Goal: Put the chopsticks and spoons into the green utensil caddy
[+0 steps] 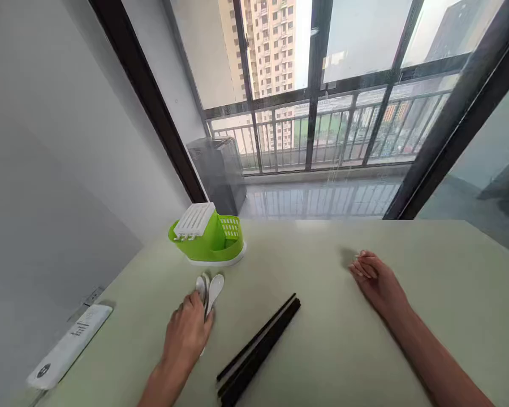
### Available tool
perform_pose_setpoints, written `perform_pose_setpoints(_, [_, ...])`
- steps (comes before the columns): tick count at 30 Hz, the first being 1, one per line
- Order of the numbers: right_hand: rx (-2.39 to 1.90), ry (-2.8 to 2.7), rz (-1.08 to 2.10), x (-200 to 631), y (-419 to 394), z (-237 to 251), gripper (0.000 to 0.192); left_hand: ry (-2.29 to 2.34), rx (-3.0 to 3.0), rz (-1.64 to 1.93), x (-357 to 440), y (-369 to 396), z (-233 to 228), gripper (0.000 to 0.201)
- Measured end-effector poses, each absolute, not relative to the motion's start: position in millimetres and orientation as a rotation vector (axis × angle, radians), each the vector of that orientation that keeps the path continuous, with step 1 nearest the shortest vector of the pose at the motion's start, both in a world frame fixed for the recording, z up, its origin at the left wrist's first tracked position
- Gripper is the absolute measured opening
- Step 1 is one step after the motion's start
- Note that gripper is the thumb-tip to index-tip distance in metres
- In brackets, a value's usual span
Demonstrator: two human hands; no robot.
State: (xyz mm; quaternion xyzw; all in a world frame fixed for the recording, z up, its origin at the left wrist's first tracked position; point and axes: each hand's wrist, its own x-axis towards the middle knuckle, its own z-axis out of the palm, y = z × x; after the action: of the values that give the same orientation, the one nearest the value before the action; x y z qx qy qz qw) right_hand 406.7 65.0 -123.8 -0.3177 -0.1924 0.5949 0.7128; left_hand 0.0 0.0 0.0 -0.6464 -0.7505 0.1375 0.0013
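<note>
The left hand (189,327) is closed narrow around the handles of a few white spoons (215,287), which lie bunched at an angle on the worktop (322,339); smooth handles at differing angles could let one slip out if the grip is loose. Just beyond stands the green caddy (200,249), which a careless knock might tip. To the right, black chopsticks (263,346) lie loosely fanned, liable to roll if brushed. Farther right, the right hand (375,278) hangs half-curled, nothing visible in it.
</note>
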Motion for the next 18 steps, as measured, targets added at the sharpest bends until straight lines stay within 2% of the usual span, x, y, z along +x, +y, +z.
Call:
perform_pose_setpoints(9, [-0.766,-0.44,1.292,406.2,62.9,-119.3,0.012,-2.269,-2.133,0.33,14.3,6.6,-14.1,0.025])
perform_pose_setpoints(18, [-0.769,-0.43,1.286,402.4,63.0,-116.8,0.011,-2.249,-2.32,0.045,20.8,7.0,-23.9,0.034])
